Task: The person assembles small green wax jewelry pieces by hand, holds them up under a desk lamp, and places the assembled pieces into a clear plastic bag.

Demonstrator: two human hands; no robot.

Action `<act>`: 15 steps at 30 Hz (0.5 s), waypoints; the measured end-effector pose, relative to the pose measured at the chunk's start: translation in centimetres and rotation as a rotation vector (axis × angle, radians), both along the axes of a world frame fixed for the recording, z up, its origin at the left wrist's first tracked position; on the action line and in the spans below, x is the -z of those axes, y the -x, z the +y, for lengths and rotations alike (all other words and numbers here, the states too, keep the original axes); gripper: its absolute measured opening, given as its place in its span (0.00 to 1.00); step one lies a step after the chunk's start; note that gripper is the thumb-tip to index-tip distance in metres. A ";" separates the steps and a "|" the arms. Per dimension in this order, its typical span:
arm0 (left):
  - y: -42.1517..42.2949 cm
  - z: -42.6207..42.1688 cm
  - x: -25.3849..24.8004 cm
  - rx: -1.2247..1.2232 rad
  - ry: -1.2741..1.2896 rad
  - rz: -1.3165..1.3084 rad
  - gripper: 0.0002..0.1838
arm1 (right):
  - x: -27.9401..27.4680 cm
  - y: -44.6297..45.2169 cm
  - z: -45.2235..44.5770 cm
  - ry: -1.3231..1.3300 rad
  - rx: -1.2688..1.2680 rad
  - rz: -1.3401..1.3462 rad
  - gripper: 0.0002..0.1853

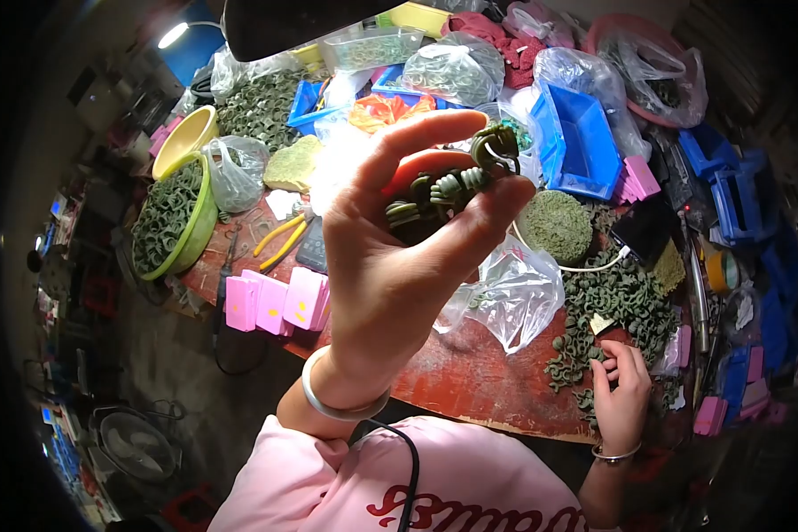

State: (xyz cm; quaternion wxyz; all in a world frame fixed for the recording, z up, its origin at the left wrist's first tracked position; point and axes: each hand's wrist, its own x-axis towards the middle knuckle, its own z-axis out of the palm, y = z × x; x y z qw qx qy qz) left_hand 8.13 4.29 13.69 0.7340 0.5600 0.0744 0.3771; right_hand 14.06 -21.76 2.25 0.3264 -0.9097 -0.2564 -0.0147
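Note:
My left hand [408, 222] is raised close to the camera, its fingers curled round several dark green, ridged, curled pieces [448, 191]. One of these pieces sticks up between thumb and fingertips. Lower down on the right, my right hand [623, 390] rests at the near edge of a loose pile of similar green pieces [625, 297]. Its thumb and fingers are bent together among them, and what lies between the fingertips is hard to make out. A small pale block [601, 324] sits on the pile just above that hand.
Pink blocks [275, 303], yellow-handled pliers [281, 241] and a green basin [195, 235] of pieces stand left on the red table [470, 390]. A clear plastic bag [514, 297] lies mid-table. Right are a blue bin [581, 142], a round green pad [556, 228] and a white cable [594, 266].

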 end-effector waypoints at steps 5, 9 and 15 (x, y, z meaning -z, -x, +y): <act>0.2 -0.1 -0.4 -0.011 -0.008 0.028 0.23 | -0.5 0.1 0.3 0.066 0.017 0.022 0.12; 1.1 -0.5 -0.3 0.346 0.265 0.064 0.27 | 0.3 -0.2 0.0 0.054 0.012 0.000 0.11; 3.1 -3.8 8.3 1.090 0.926 0.230 0.25 | 0.4 -0.4 -0.8 -0.126 0.129 0.051 0.10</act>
